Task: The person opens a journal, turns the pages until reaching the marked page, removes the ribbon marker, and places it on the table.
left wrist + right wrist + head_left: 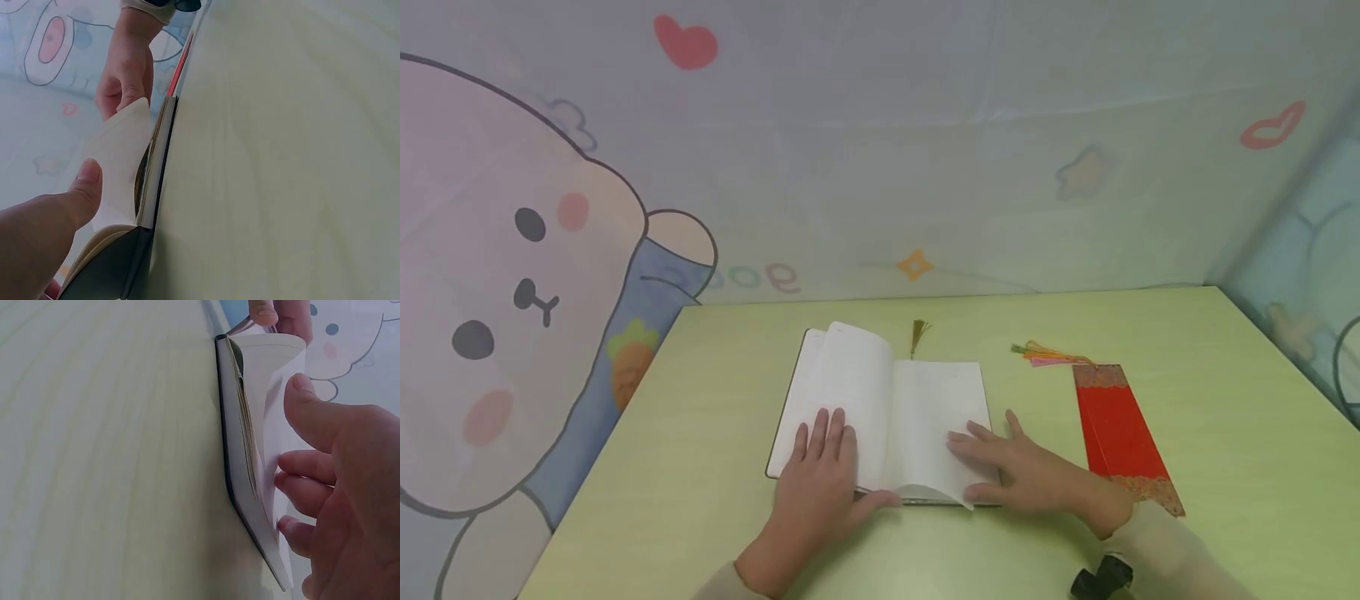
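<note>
An open notebook (pixel 932 404) with blank-looking white pages and a dark cover lies on the table. My left hand (pixel 820 483) rests flat on its left page, fingers pointing away and thumb out past the bottom edge. On the right page, the fingers of my right hand (pixel 1022 467) are spread and touch the paper, the thumb beside the lower corner. One loose page (pixel 278 394) curves up from the block in the right wrist view, with the right fingertips against it and the thumb apart. A gold tassel (pixel 919 335) sticks out above the notebook's top edge.
To the right lies a red card (pixel 1123 429) with gold patterned ends, and yellow and pink tassels (pixel 1052 356) at its top. The pale yellow-green table (pixel 647 500) ends at a printed cloth backdrop (pixel 880 167). A black device (pixel 1102 577) sits by the right wrist.
</note>
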Motion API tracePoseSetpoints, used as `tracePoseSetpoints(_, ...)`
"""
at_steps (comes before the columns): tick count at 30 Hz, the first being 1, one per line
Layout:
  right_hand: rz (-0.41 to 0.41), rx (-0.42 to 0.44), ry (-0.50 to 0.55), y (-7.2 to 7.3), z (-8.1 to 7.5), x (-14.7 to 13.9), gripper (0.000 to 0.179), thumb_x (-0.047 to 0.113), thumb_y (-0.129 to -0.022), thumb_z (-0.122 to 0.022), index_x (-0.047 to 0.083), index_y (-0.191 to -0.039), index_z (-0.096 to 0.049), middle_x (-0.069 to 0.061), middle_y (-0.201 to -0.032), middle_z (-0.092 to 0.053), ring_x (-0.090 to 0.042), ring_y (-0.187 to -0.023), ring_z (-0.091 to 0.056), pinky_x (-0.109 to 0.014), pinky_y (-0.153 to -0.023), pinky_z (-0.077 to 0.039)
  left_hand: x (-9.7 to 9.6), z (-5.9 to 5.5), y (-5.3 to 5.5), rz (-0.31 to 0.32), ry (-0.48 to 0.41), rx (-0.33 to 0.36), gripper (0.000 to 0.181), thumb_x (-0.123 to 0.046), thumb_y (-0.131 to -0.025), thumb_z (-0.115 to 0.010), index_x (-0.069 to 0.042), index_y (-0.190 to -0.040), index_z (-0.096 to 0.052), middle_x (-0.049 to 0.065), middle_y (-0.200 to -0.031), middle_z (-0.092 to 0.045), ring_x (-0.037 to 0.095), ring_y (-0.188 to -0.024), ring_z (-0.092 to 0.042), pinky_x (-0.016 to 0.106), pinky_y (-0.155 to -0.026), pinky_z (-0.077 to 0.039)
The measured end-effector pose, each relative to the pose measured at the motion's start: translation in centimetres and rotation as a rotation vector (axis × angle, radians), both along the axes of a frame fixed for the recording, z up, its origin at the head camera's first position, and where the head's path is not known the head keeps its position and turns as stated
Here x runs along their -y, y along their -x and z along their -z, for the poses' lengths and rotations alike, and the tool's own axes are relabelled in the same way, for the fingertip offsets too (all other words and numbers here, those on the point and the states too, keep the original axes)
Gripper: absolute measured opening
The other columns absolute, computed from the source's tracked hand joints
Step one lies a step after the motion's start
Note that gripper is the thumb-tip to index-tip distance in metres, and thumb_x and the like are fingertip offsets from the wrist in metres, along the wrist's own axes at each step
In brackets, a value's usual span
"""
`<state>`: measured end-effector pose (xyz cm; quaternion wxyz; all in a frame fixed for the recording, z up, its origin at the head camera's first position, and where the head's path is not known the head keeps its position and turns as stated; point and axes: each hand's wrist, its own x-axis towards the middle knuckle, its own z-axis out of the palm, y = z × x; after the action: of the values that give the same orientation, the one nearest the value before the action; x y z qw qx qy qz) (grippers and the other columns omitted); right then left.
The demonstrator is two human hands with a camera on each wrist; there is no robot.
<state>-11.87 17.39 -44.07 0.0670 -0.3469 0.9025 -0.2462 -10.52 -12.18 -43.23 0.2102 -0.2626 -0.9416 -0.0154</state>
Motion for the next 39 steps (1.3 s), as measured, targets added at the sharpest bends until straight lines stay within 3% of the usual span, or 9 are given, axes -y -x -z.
tracePoseSetpoints(6, -0.014, -0.006, 0.014, 0.0, 0.0, 0.0, 0.068, 0.055, -0.088, -0.051, 0.012, -0.14, -0.043, -0.002, -0.142, -0.043, -0.03, -0.134, -0.03, -0.064, -0.104, 0.001, -0.3, 0.0, 0.1, -0.008, -0.007, -0.045, 0.101, -0.079, -0.068, -0.052, 0.009, -0.117, -0.052, 0.025, -0.127, -0.051, 0.039, -0.123, -0.044, 0.052, -0.1, -0.034)
tracePoseSetpoints(11, -0.021, 0.019, 0.018, 0.0, 0.0, 0.2, 0.07, 0.055, -0.089, -0.05, 0.01, -0.141, -0.041, -0.004, -0.144, -0.04, -0.032, -0.135, -0.028, -0.063, -0.105, -0.002, -0.4, 0.0, 0.1, -0.013, 0.004, -0.043, 0.098, -0.077, -0.07, -0.053, 0.009, -0.117, -0.052, 0.025, -0.127, -0.051, 0.039, -0.123, -0.044, 0.052, -0.099, -0.034)
tracePoseSetpoints(16, -0.007, 0.002, 0.039, -0.1, -0.2, 0.1, 0.071, 0.051, -0.09, -0.051, 0.006, -0.143, -0.035, -0.008, -0.148, -0.032, -0.032, -0.136, -0.024, -0.06, -0.106, -0.007, -0.2, 0.1, 0.1, 0.01, -0.008, -0.066, 0.095, -0.074, -0.071, -0.055, 0.009, -0.117, -0.052, 0.026, -0.127, -0.051, 0.038, -0.122, -0.045, 0.052, -0.098, -0.036)
tracePoseSetpoints(20, 0.05, -0.043, 0.086, -0.2, -0.2, -0.2, 0.074, 0.047, -0.089, -0.056, 0.005, -0.145, -0.03, -0.009, -0.151, -0.025, -0.03, -0.138, -0.019, -0.057, -0.107, -0.01, 0.0, 0.1, 0.1, 0.028, -0.019, -0.088, 0.091, -0.072, -0.073, -0.055, 0.009, -0.114, -0.052, 0.027, -0.131, -0.047, 0.037, -0.124, -0.043, 0.052, -0.098, -0.036)
tracePoseSetpoints(23, 0.109, -0.034, 0.127, -0.2, -0.1, -0.4, 0.078, 0.048, -0.087, -0.058, 0.009, -0.147, -0.027, -0.006, -0.153, -0.02, -0.026, -0.14, -0.016, -0.051, -0.109, -0.011, 0.1, 0.0, 0.0, 0.031, -0.03, -0.066, 0.092, -0.07, -0.075, -0.055, 0.009, -0.12, -0.049, 0.026, -0.136, -0.043, 0.036, -0.127, -0.04, 0.051, -0.1, -0.034)
tracePoseSetpoints(27, 0.184, 0.0, 0.173, -0.2, -0.2, -0.6, 0.078, 0.048, -0.09, -0.055, 0.014, -0.149, -0.019, -0.003, -0.154, -0.014, -0.023, -0.14, -0.013, -0.044, -0.11, -0.013, 0.2, -0.1, -0.1, 0.045, -0.068, -0.043, 0.099, -0.067, -0.076, -0.058, 0.009, -0.135, -0.036, 0.026, -0.142, -0.035, 0.035, -0.131, -0.034, 0.049, -0.103, -0.032)
tracePoseSetpoints(32, 0.25, 0.031, 0.248, -0.4, -0.4, -0.7, 0.069, 0.033, -0.096, -0.05, 0.016, -0.15, -0.012, -0.004, -0.154, -0.014, -0.028, -0.139, -0.014, -0.05, -0.109, -0.016, 0.4, -0.1, -0.1, 0.097, -0.134, -0.078, 0.109, -0.062, -0.074, -0.064, 0.008, -0.144, -0.017, 0.026, -0.148, -0.021, 0.037, -0.135, -0.024, 0.05, -0.104, -0.03)
tracePoseSetpoints(39, 0.269, 0.067, 0.247, -0.5, -0.4, -0.7, 0.063, 0.031, -0.097, -0.048, 0.015, -0.15, -0.017, -0.008, -0.152, -0.02, -0.033, -0.138, -0.018, -0.052, -0.108, -0.016, 0.6, 0.1, 0.2, 0.184, -0.237, -0.166, 0.086, -0.054, -0.093, -0.039, 0.01, -0.143, -0.012, 0.033, -0.148, -0.008, 0.044, -0.136, -0.014, 0.055, -0.102, -0.027)
